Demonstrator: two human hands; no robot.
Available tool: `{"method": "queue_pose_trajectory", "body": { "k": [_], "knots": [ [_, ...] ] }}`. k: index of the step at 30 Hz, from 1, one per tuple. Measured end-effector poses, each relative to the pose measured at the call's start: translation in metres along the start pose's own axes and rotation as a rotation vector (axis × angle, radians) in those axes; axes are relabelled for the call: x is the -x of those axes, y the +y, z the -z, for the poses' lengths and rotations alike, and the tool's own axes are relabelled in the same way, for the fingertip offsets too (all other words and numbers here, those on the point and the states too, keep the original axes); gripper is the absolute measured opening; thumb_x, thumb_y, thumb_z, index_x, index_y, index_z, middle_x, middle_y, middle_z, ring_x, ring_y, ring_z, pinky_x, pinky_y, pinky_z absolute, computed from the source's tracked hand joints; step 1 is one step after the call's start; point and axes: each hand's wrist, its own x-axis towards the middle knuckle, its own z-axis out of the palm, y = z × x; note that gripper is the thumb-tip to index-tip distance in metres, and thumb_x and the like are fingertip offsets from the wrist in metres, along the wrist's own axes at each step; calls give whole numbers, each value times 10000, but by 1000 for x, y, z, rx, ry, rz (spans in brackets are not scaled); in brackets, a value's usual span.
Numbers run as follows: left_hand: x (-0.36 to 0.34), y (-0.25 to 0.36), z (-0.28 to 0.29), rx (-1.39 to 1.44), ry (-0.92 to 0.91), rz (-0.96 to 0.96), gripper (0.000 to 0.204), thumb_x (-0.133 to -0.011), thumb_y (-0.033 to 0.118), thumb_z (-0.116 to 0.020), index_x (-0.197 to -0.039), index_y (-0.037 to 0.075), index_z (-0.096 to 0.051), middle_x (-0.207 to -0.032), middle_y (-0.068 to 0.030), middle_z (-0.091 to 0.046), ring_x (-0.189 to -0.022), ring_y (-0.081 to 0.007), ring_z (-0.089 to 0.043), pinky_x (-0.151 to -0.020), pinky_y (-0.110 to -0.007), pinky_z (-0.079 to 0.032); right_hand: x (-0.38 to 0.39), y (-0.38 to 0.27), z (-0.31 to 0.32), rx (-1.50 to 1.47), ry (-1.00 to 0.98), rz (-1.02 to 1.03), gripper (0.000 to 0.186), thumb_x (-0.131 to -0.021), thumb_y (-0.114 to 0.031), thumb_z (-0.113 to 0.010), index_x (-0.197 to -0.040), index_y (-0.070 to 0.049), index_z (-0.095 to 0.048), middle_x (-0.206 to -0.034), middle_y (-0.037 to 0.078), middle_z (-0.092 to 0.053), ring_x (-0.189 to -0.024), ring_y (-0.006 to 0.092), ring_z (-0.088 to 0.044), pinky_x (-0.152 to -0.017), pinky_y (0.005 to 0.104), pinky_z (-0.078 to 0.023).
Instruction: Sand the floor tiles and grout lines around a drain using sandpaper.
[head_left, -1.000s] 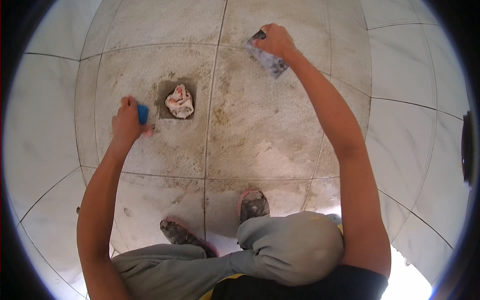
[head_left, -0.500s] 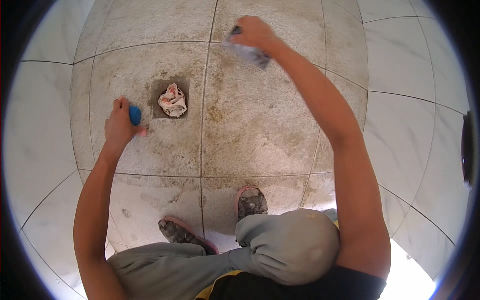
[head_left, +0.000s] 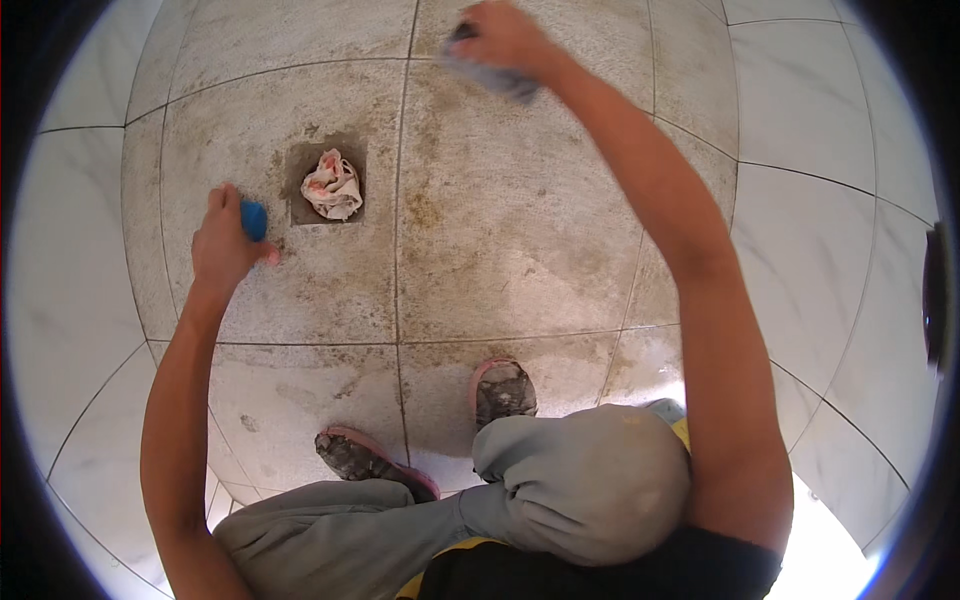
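On the left, my left hand [head_left: 225,240] is low over the floor, its fingers curled around a small rounded blue object [head_left: 254,221] whose kind I cannot tell. Most of that object is hidden by the hand. At the far middle, my right hand [head_left: 508,45] grips a grey-white packet [head_left: 492,78] with a dark part near the fingers. Motion blurs the packet, and its contents do not show. To the right of my left hand, a crumpled whitish cloth or bag [head_left: 332,186] with reddish marks fills a square floor recess [head_left: 345,216].
Large beige floor tiles [head_left: 520,250] carry brown stains and dark joints. Pale marbled wall tiles [head_left: 805,110] rise on both sides. My feet, in dirty pink-edged footwear [head_left: 503,392], stand near the lower middle. A dark object [head_left: 936,298] is at the right edge.
My right hand has moved a little farther away with the packet. My left hand keeps its hold on the blue object, and the whole view has shifted slightly.
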Motion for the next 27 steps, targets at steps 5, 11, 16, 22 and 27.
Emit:
{"method": "queue_pose_trajectory", "body": {
  "k": [5,11,16,22,27],
  "knots": [
    [-1,-5,-3,34,71,-90,1085,-465,224,-938,-1379,-32,-411,-1364,-157,-479,-1179,-366,-559,-892,-436,-519,5,28,31,-74,29,29,287,-748,-196,-661,-963,-14,-713,-983,227,-703,-927,355,-690,-809,414,-543],
    [2,-4,-4,5,22,-50,1093,-459,231,-943,-1378,-30,-413,-1354,-153,-487,-1142,-362,-586,-850,-428,-541,-18,-5,-10,85,-43,249,460,-756,-377,-733,-1066,-40,-696,-1008,183,-705,-965,376,-670,-864,452,-532],
    [-2,-1,-1,-27,73,-81,1100,-457,248,-945,-1380,-29,-413,-1356,-149,-484,-1125,-356,-601,-832,-436,-550,-37,35,3,51,30,227,383,-734,-302,-703,-995,-21,-706,-961,190,-711,-901,350,-686,-797,431,-540],
    [-11,8,-6,-34,52,-69,1080,-463,252,-943,-1363,-40,-422,-1337,-145,-490,-1115,-349,-609,-818,-448,-551,-47,50,-10,97,41,322,513,-717,-379,-740,-1102,-43,-686,-947,172,-716,-927,372,-678,-837,460,-534],
    [-1,-2,0,-54,39,-19,1079,-468,246,-944,-1367,-39,-419,-1349,-144,-484,-1113,-356,-609,-825,-458,-547,-20,-13,-3,0,-18,211,415,-734,-289,-711,-1064,-38,-708,-957,201,-717,-889,330,-699,-808,430,-551]
  ]
}}
